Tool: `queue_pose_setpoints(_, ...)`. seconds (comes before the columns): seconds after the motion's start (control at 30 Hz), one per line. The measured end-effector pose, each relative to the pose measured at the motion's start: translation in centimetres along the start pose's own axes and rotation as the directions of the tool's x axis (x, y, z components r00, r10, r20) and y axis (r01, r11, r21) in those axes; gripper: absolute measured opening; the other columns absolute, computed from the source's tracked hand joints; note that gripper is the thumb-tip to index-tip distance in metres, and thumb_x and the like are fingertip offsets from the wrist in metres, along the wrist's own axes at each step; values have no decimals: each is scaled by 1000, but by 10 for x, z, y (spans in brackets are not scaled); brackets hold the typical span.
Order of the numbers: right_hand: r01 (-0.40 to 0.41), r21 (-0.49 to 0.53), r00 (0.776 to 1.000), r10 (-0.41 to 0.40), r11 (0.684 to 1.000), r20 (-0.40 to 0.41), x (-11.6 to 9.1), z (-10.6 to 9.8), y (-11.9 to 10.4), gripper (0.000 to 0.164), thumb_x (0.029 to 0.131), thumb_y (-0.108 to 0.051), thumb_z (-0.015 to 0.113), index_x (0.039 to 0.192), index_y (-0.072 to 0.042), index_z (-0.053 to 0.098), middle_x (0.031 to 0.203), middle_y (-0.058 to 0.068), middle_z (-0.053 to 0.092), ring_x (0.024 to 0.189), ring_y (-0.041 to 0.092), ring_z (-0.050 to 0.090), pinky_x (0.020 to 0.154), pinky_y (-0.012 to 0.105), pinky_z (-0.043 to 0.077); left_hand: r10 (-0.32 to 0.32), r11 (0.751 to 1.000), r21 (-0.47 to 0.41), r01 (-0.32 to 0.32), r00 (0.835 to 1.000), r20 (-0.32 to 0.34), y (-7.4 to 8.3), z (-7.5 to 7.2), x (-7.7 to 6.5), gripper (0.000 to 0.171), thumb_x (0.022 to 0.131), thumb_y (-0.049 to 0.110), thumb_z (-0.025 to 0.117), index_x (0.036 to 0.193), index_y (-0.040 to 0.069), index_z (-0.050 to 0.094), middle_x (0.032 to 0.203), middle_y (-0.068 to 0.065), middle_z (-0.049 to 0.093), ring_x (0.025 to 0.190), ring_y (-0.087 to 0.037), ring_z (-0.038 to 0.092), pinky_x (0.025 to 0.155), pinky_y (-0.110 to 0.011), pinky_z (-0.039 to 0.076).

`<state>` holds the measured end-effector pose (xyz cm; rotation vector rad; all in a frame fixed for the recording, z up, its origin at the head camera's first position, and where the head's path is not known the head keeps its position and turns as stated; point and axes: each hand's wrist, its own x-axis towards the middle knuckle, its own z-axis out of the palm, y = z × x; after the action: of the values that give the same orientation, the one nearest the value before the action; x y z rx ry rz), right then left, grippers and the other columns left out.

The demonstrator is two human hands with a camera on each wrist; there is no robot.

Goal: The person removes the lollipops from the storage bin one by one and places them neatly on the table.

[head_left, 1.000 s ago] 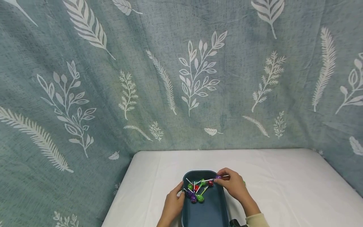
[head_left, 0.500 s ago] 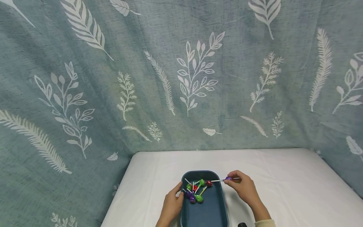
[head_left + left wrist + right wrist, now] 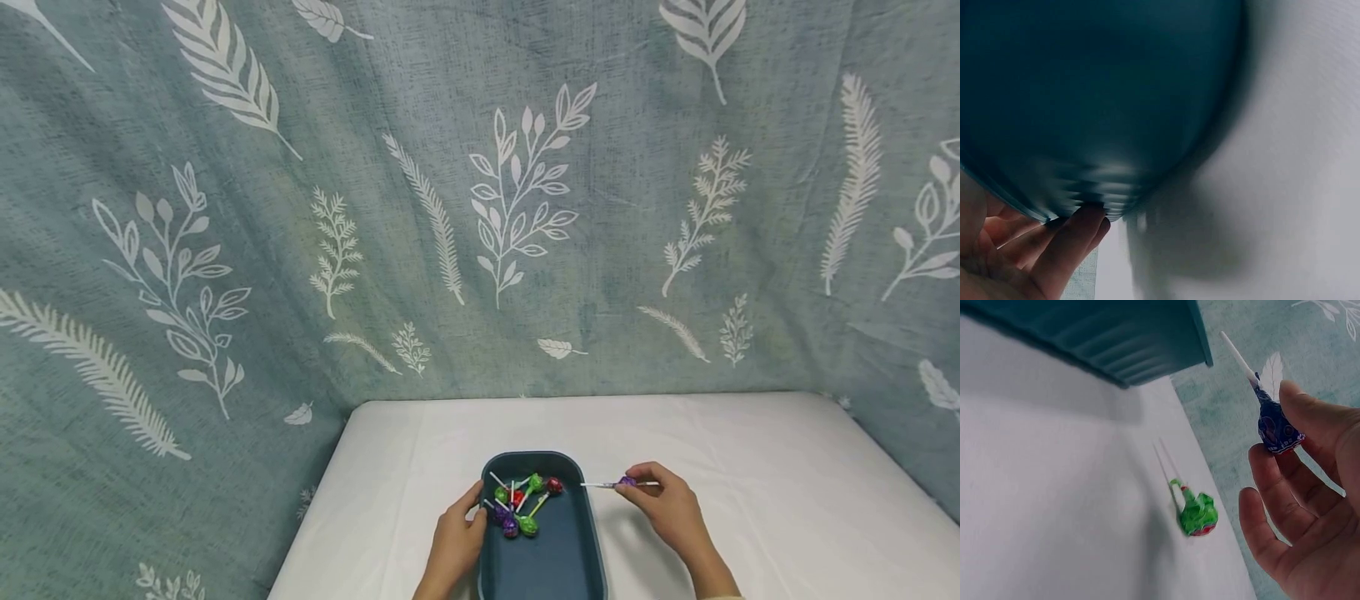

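The left hand (image 3: 456,540) grips the left edge of the blue tray (image 3: 543,562), apparently to steady it. Beyond the right edge, the right hand (image 3: 672,512) pinches a purple lollipop (image 3: 1275,428) by its head, stick free; a green lollipop (image 3: 1199,515) lies on the table (image 3: 787,492). Other lollipops (image 3: 518,498) cluster toward the tray's far-left corner.

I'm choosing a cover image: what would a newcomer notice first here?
Probably the leaf-patterned cloth, filling the background behind the white table. Next come the bright lollipops toward the far end of the dark blue tray, then the purple lollipop in the right grip, to the tray's right.
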<state>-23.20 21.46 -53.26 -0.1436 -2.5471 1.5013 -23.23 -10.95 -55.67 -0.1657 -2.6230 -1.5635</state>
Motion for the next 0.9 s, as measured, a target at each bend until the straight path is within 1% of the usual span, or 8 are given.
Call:
queue_pose_setpoints(0.1, -16, -41, 1000, 16, 999, -4, -1, -2, 7, 34, 86, -32, 82, 106, -7, 70, 110, 10, 72, 97, 22, 72, 74, 28, 53, 2, 1000, -10, -2, 1000, -1, 1, 0, -1, 46, 95, 5, 61, 141, 0, 58, 126, -21, 67, 64, -12, 64, 54, -25, 47)
queue_pose_setpoints(0.23, -32, -95, 999, 33, 995, 10, -3, -6, 15, 36, 88, -36, 80, 108, -7, 70, 113, 12, 71, 97, 24, 70, 80, 40, 53, -8, 1000, -15, 8, 1000, 1, 0, 0, 0, 47, 95, 7, 60, 141, 1, 58, 126, -21, 67, 64, -12, 65, 53, -25, 48)
queue_pose_setpoints(0.33, -38, -121, 999, 41, 992, 19, -4, -6, 21, 36, 89, -33, 79, 109, -4, 69, 114, 16, 71, 96, 28, 69, 85, 49, 52, -16, 1000, -10, 16, 1000, 7, -1, 0, 1, 47, 95, 7, 59, 142, 0, 57, 128, -22, 66, 67, -14, 66, 54, -25, 48)
queue_pose_setpoints(0.4, -46, -138, 999, 49, 989, 17, -3, -5, 27, 36, 88, -30, 80, 109, -3, 69, 113, 18, 71, 96, 30, 68, 86, 52, 51, -17, 1000, -11, 17, 1000, 7, -1, 0, 0, 47, 95, 7, 59, 142, 0, 57, 129, -23, 65, 69, -15, 68, 55, -25, 49)
queue_pose_setpoints(0.5, -55, -145, 998, 58, 988, 15, -2, -3, 35, 36, 87, -26, 80, 109, -1, 69, 111, 19, 71, 97, 33, 69, 86, 53, 50, -6, 1000, -2, 6, 1000, 9, -1, -1, 0, 46, 95, 6, 59, 141, -1, 57, 128, -23, 66, 72, -16, 69, 56, -25, 50)
queue_pose_setpoints(0.67, -62, -157, 998, 64, 986, 7, 1, -1, 43, 35, 85, -24, 81, 107, 0, 69, 107, 18, 72, 96, 34, 69, 79, 46, 52, -11, 1000, 1, 11, 1000, 9, 0, -1, -1, 46, 96, 6, 59, 141, 0, 57, 128, -22, 66, 73, -17, 70, 58, -25, 50)
queue_pose_setpoints(0.73, -64, -170, 998, 64, 983, -1, 1, -1, 44, 33, 85, -22, 81, 106, 0, 69, 106, 18, 72, 96, 35, 70, 77, 46, 52, -19, 1000, 1, 19, 1000, 11, 1, -1, -1, 46, 96, 7, 59, 142, 0, 57, 128, -22, 66, 75, -18, 70, 59, -26, 50)
queue_pose_setpoints(0.9, -69, -200, 998, 67, 977, -15, 3, 1, 46, 30, 85, -18, 80, 105, 1, 68, 104, 21, 71, 98, 38, 70, 86, 56, 49, -20, 1000, -1, 20, 1000, 13, 2, -1, 0, 47, 96, 7, 58, 142, 0, 57, 128, -23, 65, 76, -20, 71, 59, -27, 51)
